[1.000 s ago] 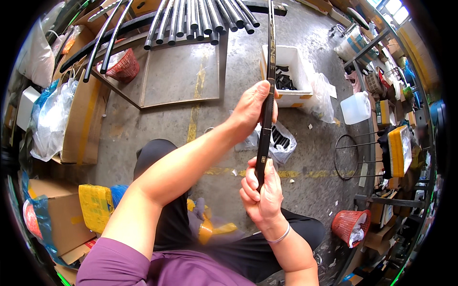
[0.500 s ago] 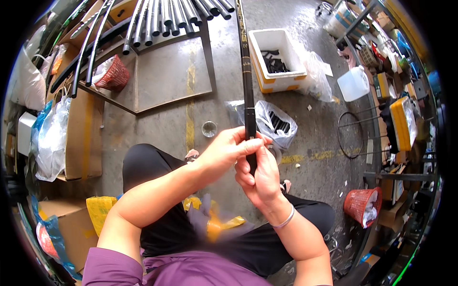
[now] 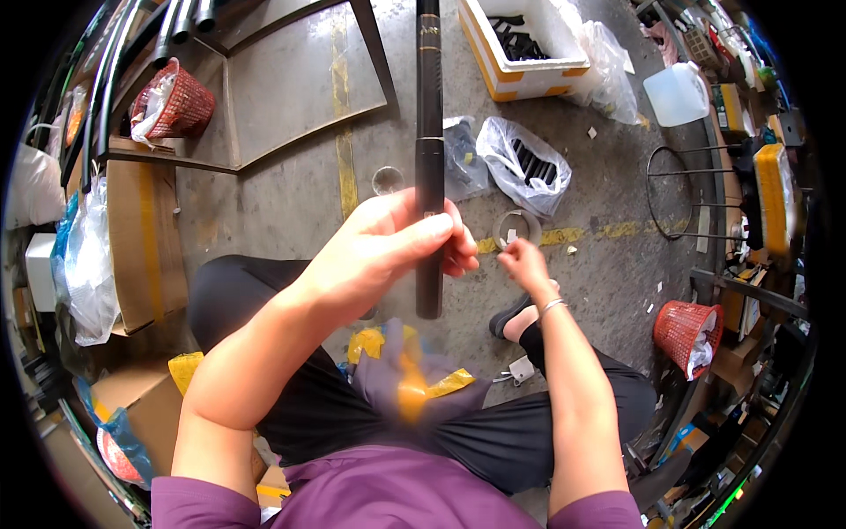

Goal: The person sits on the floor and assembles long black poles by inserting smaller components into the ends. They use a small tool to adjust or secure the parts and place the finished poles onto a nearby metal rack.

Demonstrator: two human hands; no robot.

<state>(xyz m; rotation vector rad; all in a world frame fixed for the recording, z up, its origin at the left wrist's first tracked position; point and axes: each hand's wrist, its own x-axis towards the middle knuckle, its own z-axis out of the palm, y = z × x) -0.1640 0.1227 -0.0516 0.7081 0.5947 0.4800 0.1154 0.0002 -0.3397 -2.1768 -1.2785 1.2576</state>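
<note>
A long black fishing rod (image 3: pixel 429 106) stands out away from me, its thick butt end toward my lap. My left hand (image 3: pixel 388 242) is closed round it near that end, thumb on top and fingertips showing on the far side. My right hand (image 3: pixel 526 266) is off the rod, low to the right, its fingers bent together at the near rim of a round grey ring-shaped dish or roll (image 3: pixel 515 227) on the floor. A small white piece (image 3: pixel 511 235) shows inside that ring. Whether anything is between those fingertips is too small to make out.
Ahead are a clear bag of black tubes (image 3: pixel 526 163) and a white foam box (image 3: pixel 564 66) of black parts. A metal frame (image 3: pixel 194 165) with black poles stands front left, near a red basket (image 3: pixel 181 106). Another red basket (image 3: pixel 683 331) and a shelf (image 3: pixel 749 291) line the right.
My right hand has let go of the rod and moved right and down to the ring on the floor. The left hand keeps the rod, now nearer me. My view has shifted.
</note>
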